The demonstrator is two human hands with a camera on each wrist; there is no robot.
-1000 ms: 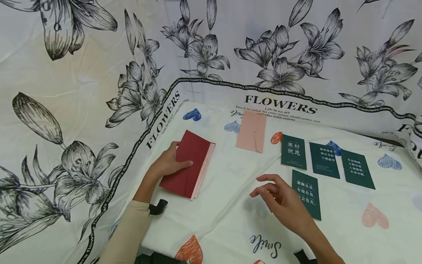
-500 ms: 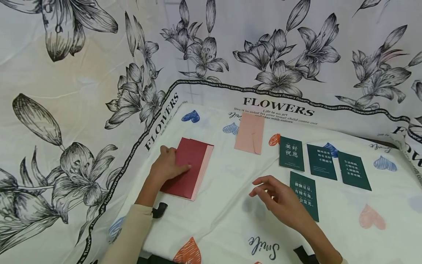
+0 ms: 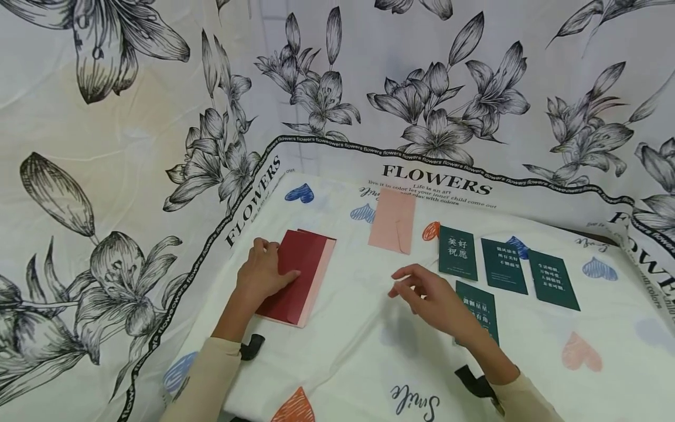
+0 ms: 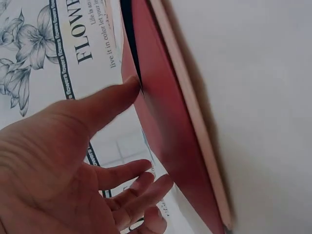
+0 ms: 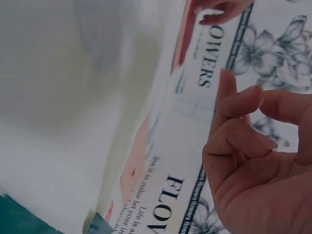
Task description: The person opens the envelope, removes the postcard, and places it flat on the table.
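Note:
A stack of dark red envelopes (image 3: pixel 304 272), with a pink edge showing underneath, lies on the left part of the cloth. My left hand (image 3: pixel 262 271) is at its left side, thumb reaching over the top cover and other fingers bent beside the edge. Up close in the left wrist view, the thumb touches the red envelopes (image 4: pixel 168 105) by a dark gap between two layers, and several fingertips show outside the edge. My right hand (image 3: pixel 433 298) hovers over the middle, fingers loosely bent, holding nothing. It partly covers a dark green card (image 3: pixel 482 302) printed with white characters.
Beyond my hands a pink envelope (image 3: pixel 392 220) lies flap up. To the right are more green cards: one (image 3: pixel 457 253) near the pink envelope, another (image 3: pixel 503 265) beside it, and a third (image 3: pixel 554 280) farther right. Flower-printed cloth (image 3: pixel 316 88) rises behind the white table cloth (image 3: pixel 358 310).
My left fingers have drawn back to the stack's left edge, and the red stack has settled lower with its layers slightly shifted. My right hand keeps about the same pose. The view tilts up slightly.

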